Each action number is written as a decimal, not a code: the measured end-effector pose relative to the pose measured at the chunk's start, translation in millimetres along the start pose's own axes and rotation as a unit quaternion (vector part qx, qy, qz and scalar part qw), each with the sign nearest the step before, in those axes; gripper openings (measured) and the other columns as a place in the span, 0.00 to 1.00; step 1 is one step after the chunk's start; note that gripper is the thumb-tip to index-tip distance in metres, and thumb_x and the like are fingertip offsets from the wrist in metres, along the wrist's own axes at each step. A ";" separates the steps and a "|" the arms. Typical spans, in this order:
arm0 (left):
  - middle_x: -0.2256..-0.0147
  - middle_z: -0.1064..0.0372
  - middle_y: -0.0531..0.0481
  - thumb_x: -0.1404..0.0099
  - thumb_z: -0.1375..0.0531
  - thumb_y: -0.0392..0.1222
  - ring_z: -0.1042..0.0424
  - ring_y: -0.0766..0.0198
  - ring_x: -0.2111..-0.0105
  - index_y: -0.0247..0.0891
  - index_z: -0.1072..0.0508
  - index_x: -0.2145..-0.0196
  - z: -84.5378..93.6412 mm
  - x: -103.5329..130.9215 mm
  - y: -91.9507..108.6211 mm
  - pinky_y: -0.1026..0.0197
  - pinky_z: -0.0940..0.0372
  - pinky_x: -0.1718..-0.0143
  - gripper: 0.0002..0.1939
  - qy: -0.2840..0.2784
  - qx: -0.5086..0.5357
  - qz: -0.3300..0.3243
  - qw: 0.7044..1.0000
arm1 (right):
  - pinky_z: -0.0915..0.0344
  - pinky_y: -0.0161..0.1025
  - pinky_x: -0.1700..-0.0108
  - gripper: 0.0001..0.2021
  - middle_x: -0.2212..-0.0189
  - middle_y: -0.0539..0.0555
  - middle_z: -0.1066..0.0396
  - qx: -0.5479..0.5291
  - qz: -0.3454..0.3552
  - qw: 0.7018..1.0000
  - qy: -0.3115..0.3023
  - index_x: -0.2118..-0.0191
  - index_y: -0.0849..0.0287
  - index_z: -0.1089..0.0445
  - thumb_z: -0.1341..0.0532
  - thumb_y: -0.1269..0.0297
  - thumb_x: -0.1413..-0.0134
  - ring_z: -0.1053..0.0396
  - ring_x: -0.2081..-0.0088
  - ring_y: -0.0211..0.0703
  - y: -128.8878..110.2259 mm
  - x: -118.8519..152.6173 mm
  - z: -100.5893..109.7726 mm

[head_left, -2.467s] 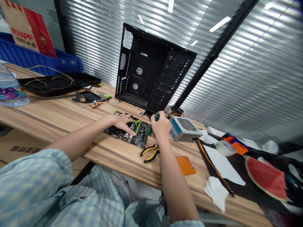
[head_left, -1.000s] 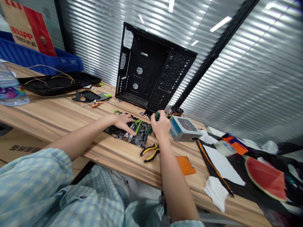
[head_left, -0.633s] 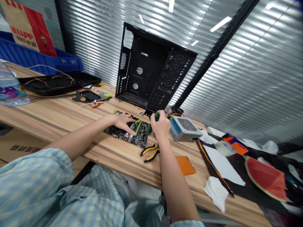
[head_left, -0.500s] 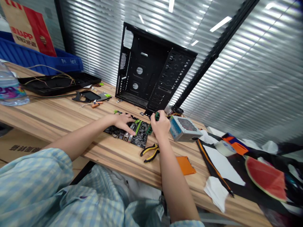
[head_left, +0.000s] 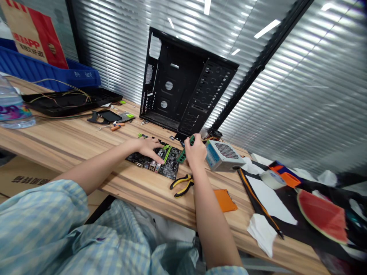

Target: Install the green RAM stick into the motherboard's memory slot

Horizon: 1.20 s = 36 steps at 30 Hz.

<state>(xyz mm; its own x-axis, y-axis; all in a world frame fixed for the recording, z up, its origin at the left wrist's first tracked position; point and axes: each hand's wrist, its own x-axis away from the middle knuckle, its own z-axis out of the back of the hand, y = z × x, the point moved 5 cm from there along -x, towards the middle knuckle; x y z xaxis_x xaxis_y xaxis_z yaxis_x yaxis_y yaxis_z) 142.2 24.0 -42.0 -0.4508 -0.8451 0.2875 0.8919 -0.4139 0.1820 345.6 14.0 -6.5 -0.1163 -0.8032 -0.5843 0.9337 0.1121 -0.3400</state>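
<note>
A black motherboard (head_left: pixel 172 160) with lime-green slots lies flat on the wooden table. My left hand (head_left: pixel 149 148) rests on it, fingers spread, the thumb and fingertips close to the green slots. Beyond the board's right edge, my right hand (head_left: pixel 196 150) is closed around a green RAM stick (head_left: pixel 182 156). The stick is tilted, its lower end sticking out to the left of the hand beside the board and its upper end showing above the fingers. Yellow-and-black pliers (head_left: pixel 182 185) lie just in front of the board, partly behind my right wrist.
Behind the board stands an open black computer case (head_left: pixel 183 82). A grey power supply (head_left: pixel 225 156) sits to the right, with an orange drive (head_left: pixel 226 200) nearer me. Watermelon (head_left: pixel 322 215) and tissues lie farther right. On the left are a water bottle (head_left: pixel 14 107) and a blue bin (head_left: pixel 77 77).
My right hand has shifted very slightly to the right with the RAM stick, and more of the stick shows. My left hand has stayed on the motherboard.
</note>
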 end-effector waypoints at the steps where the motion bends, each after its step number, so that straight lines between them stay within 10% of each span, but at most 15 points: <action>1: 0.34 0.54 0.42 0.57 0.46 0.80 0.53 0.38 0.37 0.48 0.45 0.35 -0.1 -0.1 0.0 0.42 0.56 0.39 0.57 -0.001 0.000 0.000 1.000 | 0.51 0.35 0.70 0.15 0.68 0.55 0.28 -0.001 0.003 1.000 0.000 0.52 0.58 0.35 0.48 0.56 0.39 0.34 0.71 0.42 0.1 0.0 -0.6; 19: 0.34 0.53 0.43 0.56 0.45 0.79 0.53 0.36 0.37 0.48 0.44 0.35 -0.7 -0.4 -0.9 0.40 0.56 0.39 0.55 0.009 0.005 -0.001 1.000 | 0.44 0.38 0.66 0.10 0.70 0.53 0.32 -0.160 0.021 0.987 0.029 0.57 0.55 0.38 0.52 0.60 0.39 0.35 0.70 0.47 4.8 -2.0 -0.6; 36: 0.33 0.56 0.43 0.57 0.46 0.80 0.55 0.35 0.36 0.49 0.46 0.35 1.8 3.1 2.2 0.37 0.55 0.40 0.57 -0.004 0.006 0.006 1.000 | 0.37 0.41 0.59 0.16 0.64 0.53 0.33 -0.316 0.205 0.926 -0.017 0.47 0.55 0.46 0.53 0.68 0.41 0.32 0.66 0.42 0.7 -0.9 -14.1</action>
<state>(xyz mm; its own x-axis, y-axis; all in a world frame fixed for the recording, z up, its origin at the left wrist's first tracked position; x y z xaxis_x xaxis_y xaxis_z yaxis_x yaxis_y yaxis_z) 142.7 21.0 -38.9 -0.4411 -0.8470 0.2966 0.8965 -0.4000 0.1906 341.6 23.0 -16.6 0.2252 -0.6340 -0.7398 0.5109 0.7234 -0.4644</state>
